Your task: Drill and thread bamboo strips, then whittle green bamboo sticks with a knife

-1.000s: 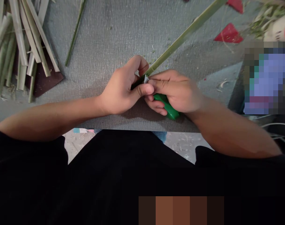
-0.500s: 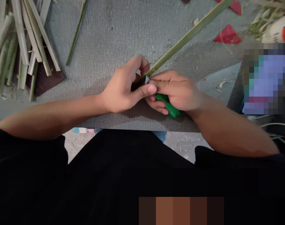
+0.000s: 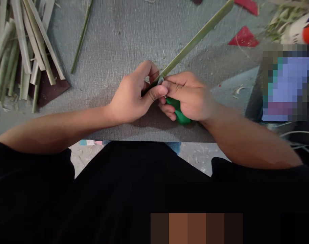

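Note:
A long flat green strip (image 3: 195, 39) runs from between my hands up toward the top right. My left hand (image 3: 134, 95) is closed on its lower end, with the thumb reaching over to the fingers of the other hand. In my right hand (image 3: 192, 95) is a green-handled knife (image 3: 181, 115), its small metal blade (image 3: 160, 80) lying against the strip. The fingertips of both hands touch near the blade. My fingers partly hide the handle and the strip's lower end.
A pile of cut strips (image 3: 19, 51) lies at the left on a dark red sheet (image 3: 51, 88). One thin green stem (image 3: 82, 37) is beside it. Red pieces (image 3: 244, 37), shavings (image 3: 278, 22), a white and orange object (image 3: 299, 30) and cables (image 3: 299, 134) are at the right.
The strip has slid down and left between my hands, so its far end now shows lower. The green handle has shifted slightly left. Both hands remain closed.

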Tool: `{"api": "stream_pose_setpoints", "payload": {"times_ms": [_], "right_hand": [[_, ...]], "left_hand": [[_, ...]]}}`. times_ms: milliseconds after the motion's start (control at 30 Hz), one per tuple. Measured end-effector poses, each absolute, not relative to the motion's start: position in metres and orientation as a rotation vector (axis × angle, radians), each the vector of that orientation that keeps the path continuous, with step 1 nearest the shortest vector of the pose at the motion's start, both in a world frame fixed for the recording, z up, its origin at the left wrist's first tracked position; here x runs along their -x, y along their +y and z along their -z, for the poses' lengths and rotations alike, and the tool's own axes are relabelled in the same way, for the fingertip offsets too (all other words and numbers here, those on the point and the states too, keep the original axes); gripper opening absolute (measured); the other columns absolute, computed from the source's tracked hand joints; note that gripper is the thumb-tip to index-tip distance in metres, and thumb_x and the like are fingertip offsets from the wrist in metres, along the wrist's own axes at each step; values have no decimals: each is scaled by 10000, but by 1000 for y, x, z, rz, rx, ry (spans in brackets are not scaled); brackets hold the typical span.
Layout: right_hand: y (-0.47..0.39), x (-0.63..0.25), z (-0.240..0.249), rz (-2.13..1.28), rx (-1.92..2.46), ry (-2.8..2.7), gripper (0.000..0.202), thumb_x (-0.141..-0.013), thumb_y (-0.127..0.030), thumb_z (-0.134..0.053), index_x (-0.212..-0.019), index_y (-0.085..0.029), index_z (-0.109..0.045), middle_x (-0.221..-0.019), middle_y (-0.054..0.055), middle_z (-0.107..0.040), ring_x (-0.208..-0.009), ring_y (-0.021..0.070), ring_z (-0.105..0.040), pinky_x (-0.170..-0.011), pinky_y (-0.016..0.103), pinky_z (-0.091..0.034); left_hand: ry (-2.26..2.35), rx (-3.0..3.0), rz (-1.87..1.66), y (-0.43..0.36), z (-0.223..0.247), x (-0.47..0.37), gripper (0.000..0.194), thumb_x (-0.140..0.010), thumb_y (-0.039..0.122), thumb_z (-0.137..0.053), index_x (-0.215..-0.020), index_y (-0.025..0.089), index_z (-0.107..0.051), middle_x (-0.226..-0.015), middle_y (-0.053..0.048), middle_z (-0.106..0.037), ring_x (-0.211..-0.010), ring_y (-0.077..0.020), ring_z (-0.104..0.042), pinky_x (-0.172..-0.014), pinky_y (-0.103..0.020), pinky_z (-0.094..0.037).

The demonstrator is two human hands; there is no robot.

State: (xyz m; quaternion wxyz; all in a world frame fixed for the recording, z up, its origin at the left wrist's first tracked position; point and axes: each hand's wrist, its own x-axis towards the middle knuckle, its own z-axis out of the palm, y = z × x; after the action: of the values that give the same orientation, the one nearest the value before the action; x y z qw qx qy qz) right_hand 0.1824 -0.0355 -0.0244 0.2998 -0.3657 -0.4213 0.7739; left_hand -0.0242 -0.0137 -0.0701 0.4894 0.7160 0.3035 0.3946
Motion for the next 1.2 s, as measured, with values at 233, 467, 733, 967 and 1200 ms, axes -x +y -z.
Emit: {"api": "stream_pose_setpoints", "payload": {"times_ms": [233, 467, 733, 967, 1200], "right_hand": [[-32, -193, 20, -2334, 882, -1059, 407, -1216, -281, -568, -830, -171, -635, -588, -26, -519, -443, 110, -554, -423, 199, -459], [-30, -189, 19, -2354, 899, -1016, 422, -1179, -275, -583, -777, -155, -632, -534, -19, -507, -376, 115, -525, -373, 198, -428], [-35, -182, 24, -2127, 919, -943, 434, -1118, -375, -769, -772, -140, -652, -543, -17, -510, -413, 119, -513, -369, 212, -463], [-32, -187, 22, -2238, 904, -1058, 439, -1135, -374, -731, -771, -144, -644, -515, -28, -517, -366, 114, -514, -356, 199, -422], [-25, -197, 14, -2163, 941, -1092, 416, -1172, -346, -710, -802, -158, -679, -577, -15, -533, -425, 111, -524, -404, 215, -442]], "left_hand": [[708, -1767, -910, -17, 66, 28, 525, -1073, 798, -647, -1042, 288, -527, -573, 90, -507, -478, -144, -555, -523, -356, -349], [734, -1768, -946, -19, 69, 28, 546, -1065, 815, -647, -1025, 278, -553, -576, 87, -514, -467, -129, -521, -511, -348, -320], [805, -1656, -954, -15, 64, 22, 602, -1023, 836, -695, -941, 267, -515, -624, 62, -567, -471, -111, -528, -480, -316, -281], [705, -1634, -938, -13, 66, 24, 586, -1011, 810, -740, -982, 279, -493, -745, 46, -597, -515, -110, -566, -497, -327, -336], [749, -1674, -959, -14, 70, 22, 641, -996, 884, -694, -953, 287, -466, -666, 75, -463, -499, -114, -458, -495, -351, -278]]}}
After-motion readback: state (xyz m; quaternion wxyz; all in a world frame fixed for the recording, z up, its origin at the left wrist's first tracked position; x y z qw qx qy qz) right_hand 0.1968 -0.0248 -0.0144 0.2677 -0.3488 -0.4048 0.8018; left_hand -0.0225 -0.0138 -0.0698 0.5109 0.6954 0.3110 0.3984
